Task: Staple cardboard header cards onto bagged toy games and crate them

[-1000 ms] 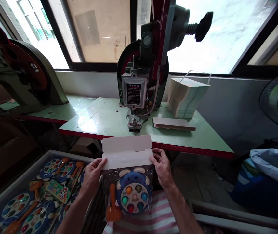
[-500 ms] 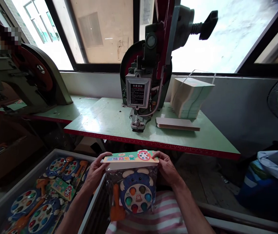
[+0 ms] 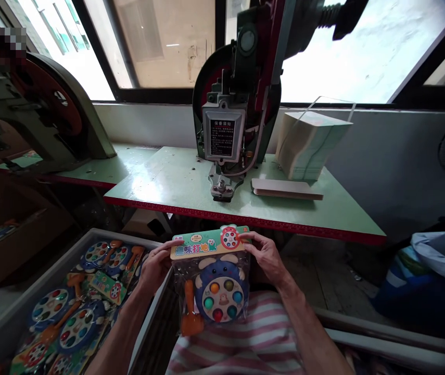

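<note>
Bagged blue button toy (image 3: 222, 299) with orange hammer (image 3: 191, 315), one: held over striped clothing (image 3: 241, 346), before the table (image 3: 160, 185). Grip: left hand (image 3: 156, 266) and right hand (image 3: 266, 256) each pinched closed on one end of the header card (image 3: 196, 247). Done: card folded over bag top. Apparently left: fastening, no staple being discernible; stapling machine (image 3: 222, 190) standing apart, beyond.
</note>
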Demonstrator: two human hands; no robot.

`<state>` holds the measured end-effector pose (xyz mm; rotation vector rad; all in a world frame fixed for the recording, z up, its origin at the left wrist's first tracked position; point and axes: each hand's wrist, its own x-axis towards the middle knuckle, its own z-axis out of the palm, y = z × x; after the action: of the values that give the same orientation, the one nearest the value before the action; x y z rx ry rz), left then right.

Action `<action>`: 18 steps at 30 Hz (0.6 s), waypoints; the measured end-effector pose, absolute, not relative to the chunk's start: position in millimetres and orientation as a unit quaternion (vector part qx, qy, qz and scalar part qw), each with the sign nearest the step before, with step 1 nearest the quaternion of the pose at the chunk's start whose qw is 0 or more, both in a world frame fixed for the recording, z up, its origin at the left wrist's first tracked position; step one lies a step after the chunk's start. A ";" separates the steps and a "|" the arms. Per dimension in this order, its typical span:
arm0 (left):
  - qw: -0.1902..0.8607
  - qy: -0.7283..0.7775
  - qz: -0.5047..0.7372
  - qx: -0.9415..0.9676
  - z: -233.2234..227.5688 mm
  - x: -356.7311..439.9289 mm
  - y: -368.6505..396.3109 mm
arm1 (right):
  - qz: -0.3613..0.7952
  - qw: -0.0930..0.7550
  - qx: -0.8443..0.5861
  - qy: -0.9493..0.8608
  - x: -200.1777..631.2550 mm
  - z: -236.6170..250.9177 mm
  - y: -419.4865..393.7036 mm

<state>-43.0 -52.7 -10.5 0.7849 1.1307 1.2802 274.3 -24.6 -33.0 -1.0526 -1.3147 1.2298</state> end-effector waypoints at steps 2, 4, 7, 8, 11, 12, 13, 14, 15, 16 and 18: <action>0.571 0.486 0.555 0.360 -16.0 -44.5 -54.3 | 0.485 0.508 -0.447 -0.554 272.4 -34.4 -25.4; 0.541 0.504 0.547 0.392 -21.3 -43.4 -56.0 | 0.466 0.517 -0.456 -0.555 271.1 -36.1 -26.2; 0.493 0.530 0.535 0.435 -24.7 -39.2 -57.2 | 0.472 0.524 -0.465 -0.536 269.5 -40.0 -26.8; 0.484 0.534 0.535 0.441 -24.1 -37.7 -57.3 | 0.477 0.526 -0.467 -0.527 268.9 -41.9 -26.9; 0.476 0.545 0.532 0.440 -17.2 -34.0 -57.9 | 0.481 0.540 -0.479 -0.498 267.3 -48.3 -26.7; 0.477 0.546 0.531 0.439 -13.7 -32.9 -58.4 | 0.482 0.550 -0.482 -0.483 267.0 -50.0 -26.7; 0.480 0.547 0.528 0.439 -9.7 -31.9 -59.0 | 0.487 0.562 -0.482 -0.464 266.9 -51.0 -26.8; 0.484 0.546 0.524 0.439 -5.7 -30.9 -59.4 | 0.496 0.575 -0.478 -0.441 267.1 -51.2 -26.9; 0.489 0.543 0.522 0.440 -1.6 -29.6 -59.4 | 0.509 0.588 -0.472 -0.416 267.7 -50.4 -26.9; 0.494 0.538 0.522 0.441 2.2 -28.1 -58.7 | 0.521 0.599 -0.465 -0.392 269.0 -48.5 -26.7; 0.505 0.524 0.528 0.438 8.8 -23.8 -54.2 | 0.534 0.616 -0.456 -0.358 273.9 -41.8 -24.9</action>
<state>-23.8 -54.2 8.8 1.0571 1.2641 1.2743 273.9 -24.9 -41.8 -1.0515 -0.8244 1.2290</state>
